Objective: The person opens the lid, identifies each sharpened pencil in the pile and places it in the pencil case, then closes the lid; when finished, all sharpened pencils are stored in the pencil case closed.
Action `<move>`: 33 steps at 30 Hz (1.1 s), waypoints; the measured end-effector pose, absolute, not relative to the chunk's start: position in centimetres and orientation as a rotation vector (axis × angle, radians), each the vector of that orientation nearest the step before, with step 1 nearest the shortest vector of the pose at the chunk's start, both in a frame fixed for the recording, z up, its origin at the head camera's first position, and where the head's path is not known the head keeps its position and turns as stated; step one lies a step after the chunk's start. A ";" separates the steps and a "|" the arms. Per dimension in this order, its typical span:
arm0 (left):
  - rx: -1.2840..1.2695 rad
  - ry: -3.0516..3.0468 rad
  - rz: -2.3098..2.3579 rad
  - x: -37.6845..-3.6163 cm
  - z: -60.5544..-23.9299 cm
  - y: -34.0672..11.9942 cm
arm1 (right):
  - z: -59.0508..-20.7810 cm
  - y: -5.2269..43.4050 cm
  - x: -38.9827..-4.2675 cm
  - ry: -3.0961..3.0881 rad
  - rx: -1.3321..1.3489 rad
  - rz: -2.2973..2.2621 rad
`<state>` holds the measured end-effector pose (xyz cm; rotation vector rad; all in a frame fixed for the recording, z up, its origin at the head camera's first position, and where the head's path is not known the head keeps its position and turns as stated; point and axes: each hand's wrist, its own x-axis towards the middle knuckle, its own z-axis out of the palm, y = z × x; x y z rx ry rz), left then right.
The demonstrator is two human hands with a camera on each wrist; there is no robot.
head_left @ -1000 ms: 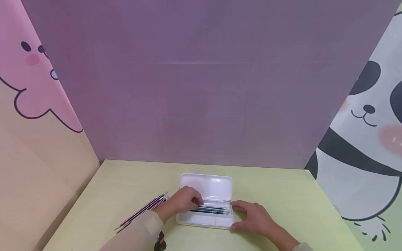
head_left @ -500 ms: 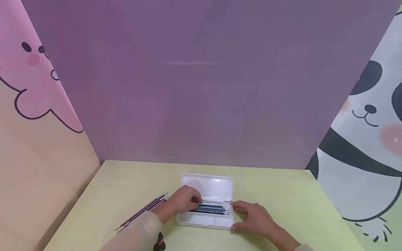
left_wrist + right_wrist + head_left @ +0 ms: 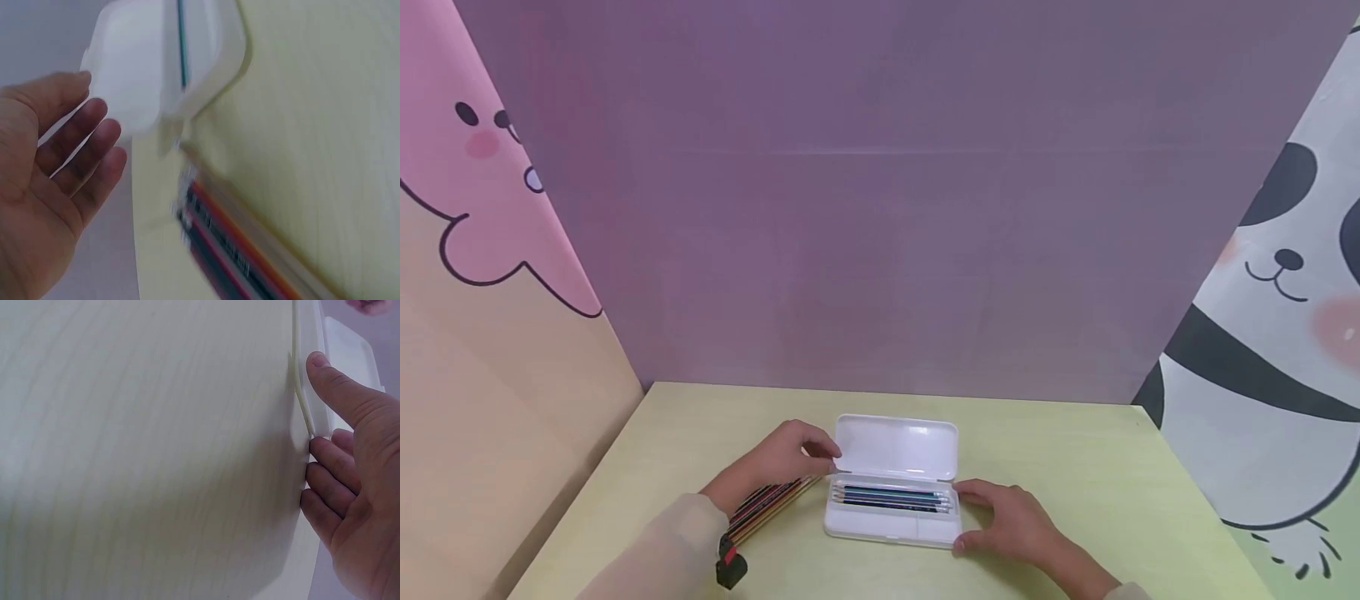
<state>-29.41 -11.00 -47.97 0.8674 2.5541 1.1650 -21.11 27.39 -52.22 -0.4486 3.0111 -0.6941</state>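
Loose pencils (image 3: 771, 502) beneath relaxed left hand (image 3: 782, 458); right hand (image 3: 1011, 521) spread against open case (image 3: 895, 479).

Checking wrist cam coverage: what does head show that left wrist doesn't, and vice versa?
Head only: the right hand touching the case's right end, the whole open case with its lid up and pens inside, and the cartoon panels.

Left wrist only: the left hand's open palm with straight fingers, close to the lid's corner but not plainly touching it.

Both: the left hand, one end of the case, the loose pens on the table, blurred at the wrist.
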 end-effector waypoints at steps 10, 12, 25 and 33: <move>0.852 2.462 1.204 -30.4 -48.2 -17.6 | -52.2 27.6 -21.4 3.003 -0.442 -0.697; 0.822 2.439 1.233 -30.4 -48.5 -18.7 | -52.3 27.6 -21.4 3.007 -0.442 -0.694; 0.740 2.251 1.383 -29.2 -50.7 -22.3 | -52.5 27.6 -21.4 3.021 -0.474 -0.714; 0.746 2.239 1.394 -28.3 -52.0 -22.3 | -52.3 27.9 -21.0 3.028 -0.516 -0.687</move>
